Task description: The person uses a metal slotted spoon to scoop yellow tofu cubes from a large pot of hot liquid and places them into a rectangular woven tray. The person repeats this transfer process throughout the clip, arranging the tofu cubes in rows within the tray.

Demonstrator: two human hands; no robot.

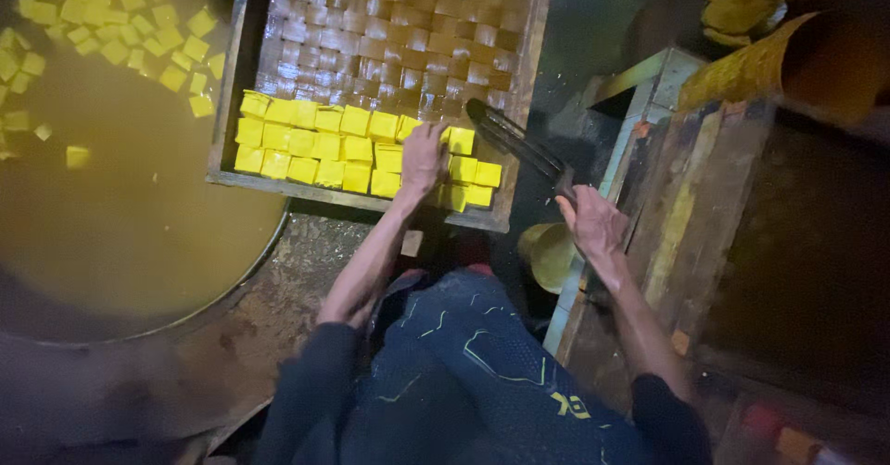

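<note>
Dozens of yellow cubes (pixel 139 25) are floating in the murky yellow liquid of the big round vat (pixel 269 238), which is sitting directly left of the wooden tray (pixel 227 85) — that tray is our landmark. More loose cubes are bobbing along the vat's far left edge.

Moving onto the tray itself: two to three neat rows of yellow blocks (pixel 306 140) are lining its near edge, packed side by side. Beyond them, the whole far part of the tray, its woven slatted bottom (pixel 389 29), is showing bare and wet. So by my reading, roughly a quarter of the tray is filled and the larger share is waiting.

The left hand (pixel 424 157) is pressing down on the blocks toward the tray's near right corner, fingers laid flat and close together on top of them, not pinching anything.

Just off the tray's right edge, the right hand (pixel 593 222) is curling around the handle of dark tongs (pixel 514 139), whose tips are reaching back over the tray's right side, above the last blocks. Below that hand, a yellow cup (pixel 547 254) is sitting by the tray's near right corner.
</note>
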